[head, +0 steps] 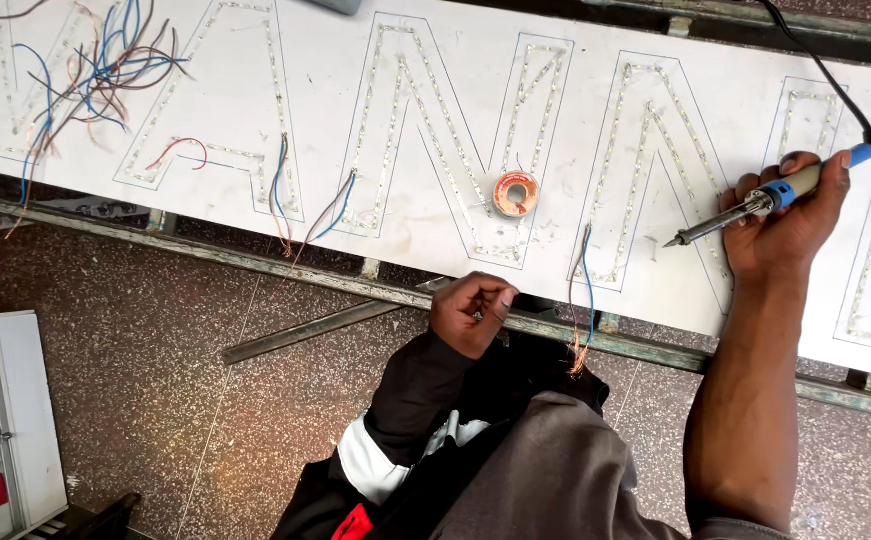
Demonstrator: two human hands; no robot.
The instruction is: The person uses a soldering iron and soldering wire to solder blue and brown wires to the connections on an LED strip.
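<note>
A long white sign panel [455, 90] lies flat across a metal frame [285, 275], so its outlined letters, lined with rows of small LEDs [645, 130], face up within arm's reach. A tangle of loose wires [95, 60] sits at the far left end, away from the hands. A small spool of solder [515, 193] rests on the panel between two letters, close to both hands. The right hand [790, 225] is wrapped around a soldering iron [755, 205], its tip hovering just above the panel, its cord trailing off behind. The left hand [470, 310] is curled loosely at the panel's near edge; whether it pinches anything, I cannot tell.
</note>
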